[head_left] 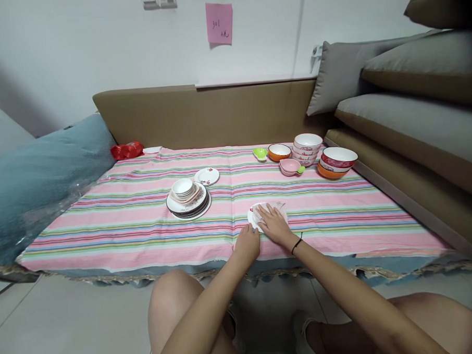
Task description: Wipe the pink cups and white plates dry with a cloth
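In front of me a small white plate [251,216] with a red flower print lies on the striped cloth. My left hand [248,243] is closed on its near left edge, fingertips at the rim. A thin, pale pinkish wipe or cloth [281,208] covers much of the plate. On top of it lies my right hand [274,223], palm down with the fingers spread, pressing the wipe against the plate. The right part of the plate is hidden under the wipe and hand.
Left of my hands is a stack of plates [208,202] topped with small dishes [182,186], beside another flowered plate [206,174]. Stacked bowls [308,141], pink handled bowls [289,167] and a green dish [260,154] stand at the back right. Cushions [413,114] pile up on the right.
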A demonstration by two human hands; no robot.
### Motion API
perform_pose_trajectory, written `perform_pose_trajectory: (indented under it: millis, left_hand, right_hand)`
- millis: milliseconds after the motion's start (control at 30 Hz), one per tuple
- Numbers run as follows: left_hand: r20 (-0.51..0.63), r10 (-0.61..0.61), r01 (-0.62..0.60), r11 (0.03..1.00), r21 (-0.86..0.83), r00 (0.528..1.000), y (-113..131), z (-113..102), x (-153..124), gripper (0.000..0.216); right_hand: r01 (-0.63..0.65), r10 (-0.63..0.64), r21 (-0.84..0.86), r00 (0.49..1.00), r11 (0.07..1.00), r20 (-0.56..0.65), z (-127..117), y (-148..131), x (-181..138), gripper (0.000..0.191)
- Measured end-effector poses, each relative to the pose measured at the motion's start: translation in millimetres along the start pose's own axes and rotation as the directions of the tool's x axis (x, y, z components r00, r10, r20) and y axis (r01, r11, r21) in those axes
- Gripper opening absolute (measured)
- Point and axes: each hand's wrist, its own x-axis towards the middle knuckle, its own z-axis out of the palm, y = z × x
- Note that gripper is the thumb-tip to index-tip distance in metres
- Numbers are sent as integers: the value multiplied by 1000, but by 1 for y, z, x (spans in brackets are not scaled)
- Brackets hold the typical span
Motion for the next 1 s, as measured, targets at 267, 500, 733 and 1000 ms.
perform_pose_trajectory:
  millis: [267, 500, 733, 1000]
  left_hand:
    - [11, -10, 10, 1000, -6, 1000, 3, -4, 0, 40]
    - [3, 2, -2, 1000, -11, 1000, 1, -7, 0, 38]
    - [-12, 70, -71, 997, -37, 997, 1, -7, 6, 42]
    - [-10, 72, -72, 996, -54, 997, 3, -3, 8, 43]
  right_hand:
    - [64, -64, 4, 996, 998, -58, -5, -1, 5, 60]
    - [18, -11, 63, 995, 998, -102, 5, -1, 11, 60]
    - [114, -113, 125, 994, 986, -11, -7, 14, 7, 50]
    - [-13, 12, 40, 1000, 999, 4, -12, 22, -9, 54]
